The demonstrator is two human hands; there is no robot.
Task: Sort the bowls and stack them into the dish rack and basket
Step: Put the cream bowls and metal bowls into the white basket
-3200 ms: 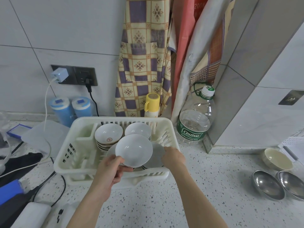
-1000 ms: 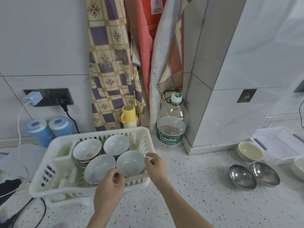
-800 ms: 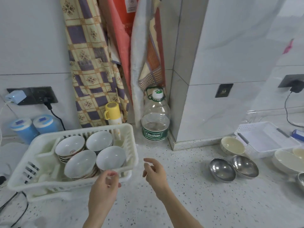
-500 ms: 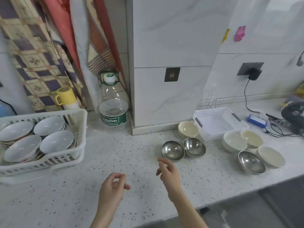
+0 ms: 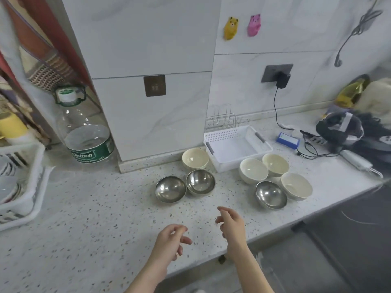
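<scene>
1. The left hand (image 5: 169, 242) hangs over the speckled stone worktop (image 5: 95, 218), fingers loosely curled and holding nothing.
2. The right hand (image 5: 231, 224) is just beside it, fingers relaxed and slightly bent, also empty.
3. Beyond the hands sit two round, shiny steel bowls (image 5: 170, 189) (image 5: 200, 182), touching each other, rims up.
4. A third steel bowl (image 5: 271, 194) lies to the right, next to three smooth cream ceramic bowls (image 5: 253, 170) (image 5: 275, 165) (image 5: 296, 186) in a close cluster.
5. A fourth cream bowl (image 5: 195, 158) stands near the wall corner, just beside the white perforated plastic basket (image 5: 237, 148), a shallow rectangle with grey handles.
6. At the far left edge the white slatted plastic dish rack (image 5: 25, 185) holds pale stacked bowls, partly cut off.
7. A clear plastic water bottle (image 5: 83, 132) with a green label stands against the glossy marble-patterned wall.
</scene>
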